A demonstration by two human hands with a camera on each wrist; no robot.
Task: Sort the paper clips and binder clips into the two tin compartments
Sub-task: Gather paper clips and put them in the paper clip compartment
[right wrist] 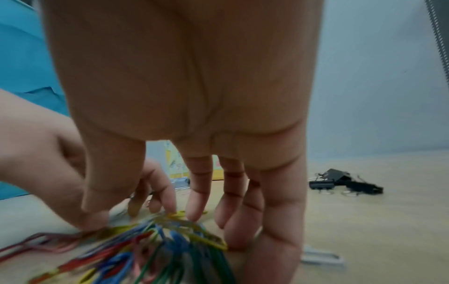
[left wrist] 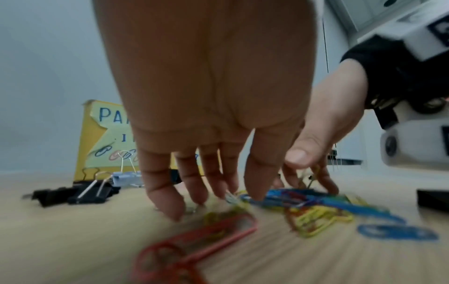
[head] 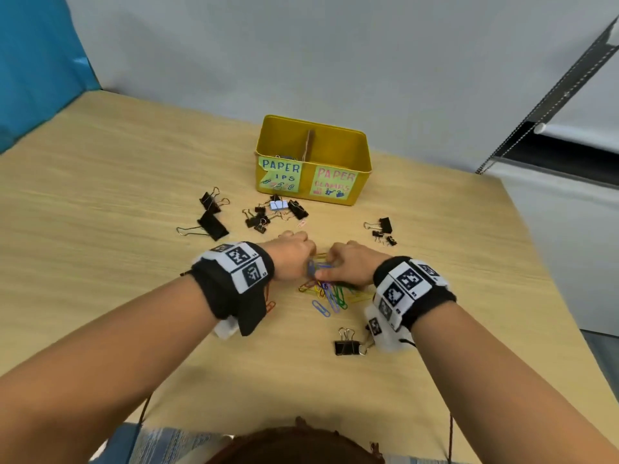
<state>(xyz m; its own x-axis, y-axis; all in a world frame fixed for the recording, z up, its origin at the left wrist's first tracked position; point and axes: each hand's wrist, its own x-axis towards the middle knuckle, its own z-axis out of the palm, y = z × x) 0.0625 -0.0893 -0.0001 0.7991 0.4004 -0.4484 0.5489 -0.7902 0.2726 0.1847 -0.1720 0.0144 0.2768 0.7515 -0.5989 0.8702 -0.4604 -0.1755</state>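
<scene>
Clearly "PAPER" twice on yellow tin (head: pixel 363 155), hands (head: pixel 293 259) gathering paper clips (head: pixel 330 294)

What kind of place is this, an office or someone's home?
Probably an office or a work room, though that is a guess. A plain wooden desk stands against grey partition walls, a roller blind hangs at the right, and a labelled yellow tin holds stationery.

Pale wood table (head: pixel 100 195) — grey wall (head: pixel 301 45), blue panel (head: pixel 33 61)

I see even, soft light with faint shadows. My wrist views blur badly near the paper clips (left wrist: pixel 316 215). Head-view edges bend.
</scene>
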